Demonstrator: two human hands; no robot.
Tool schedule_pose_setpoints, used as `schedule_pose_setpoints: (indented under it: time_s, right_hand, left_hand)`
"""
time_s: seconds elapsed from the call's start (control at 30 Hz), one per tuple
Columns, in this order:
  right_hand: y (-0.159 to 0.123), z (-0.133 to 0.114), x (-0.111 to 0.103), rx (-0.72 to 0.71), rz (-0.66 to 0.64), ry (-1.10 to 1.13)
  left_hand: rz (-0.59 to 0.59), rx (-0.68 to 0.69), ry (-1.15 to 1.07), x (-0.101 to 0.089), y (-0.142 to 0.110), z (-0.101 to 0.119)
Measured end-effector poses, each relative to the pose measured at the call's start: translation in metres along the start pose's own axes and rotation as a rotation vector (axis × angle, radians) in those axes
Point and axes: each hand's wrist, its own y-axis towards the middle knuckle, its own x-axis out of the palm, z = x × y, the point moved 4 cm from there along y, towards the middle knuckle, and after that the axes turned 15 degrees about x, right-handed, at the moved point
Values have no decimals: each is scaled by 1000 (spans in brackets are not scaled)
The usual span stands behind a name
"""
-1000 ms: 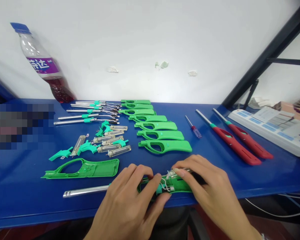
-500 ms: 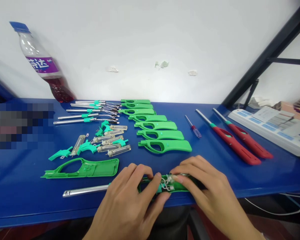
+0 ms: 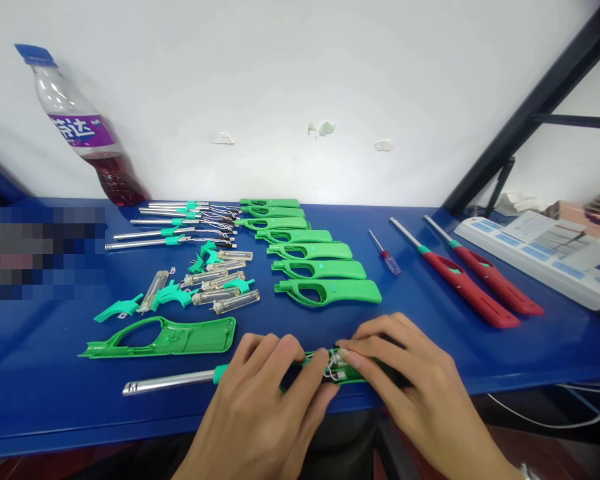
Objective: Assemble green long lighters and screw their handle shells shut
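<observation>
At the table's front edge lies an opened green lighter handle half [image 3: 353, 380], with a silver lighter tube [image 3: 173, 382] reaching out to the left. My left hand [image 3: 263, 400] is closed around the handle half near the tube, thumb and forefinger by the white wires [image 3: 331, 371]. With its fingertips, my right hand [image 3: 417, 377] grips a clear fuel tank [image 3: 341, 358] and presses it in the handle half; the fingers cover most of the tank. Another green handle half [image 3: 195, 338], hollow side up, rests left of my hands.
Several green handle halves [image 3: 330, 291], clear tanks [image 3: 237, 302], teal triggers [image 3: 173, 295] and wired tubes [image 3: 150, 245] lie behind. To the right are a screwdriver [image 3: 391, 262], two red lighters [image 3: 473, 287] and a power strip [image 3: 535, 260]. A bottle [image 3: 87, 130] stands at back left.
My right hand has shifted slightly left with the fuel tank, which now sits closer to the white wires. The left hand's fingers have tilted a little over the handle half.
</observation>
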Motion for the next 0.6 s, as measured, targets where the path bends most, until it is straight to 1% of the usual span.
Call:
schedule_pose_setpoints:
  time_s: [0.17, 0.33, 0.6]
  right_hand:
    - [2, -3, -1, -15, 10, 12]
    - [4, -4, -2, -21, 25, 4]
    - [1, -1, 1, -6, 1, -5]
  left_hand:
    - [-23, -33, -38, 2, -1, -2]
    - [26, -28, -83, 2, 1, -2]
    - [44, -12, -123, 0, 3, -5]
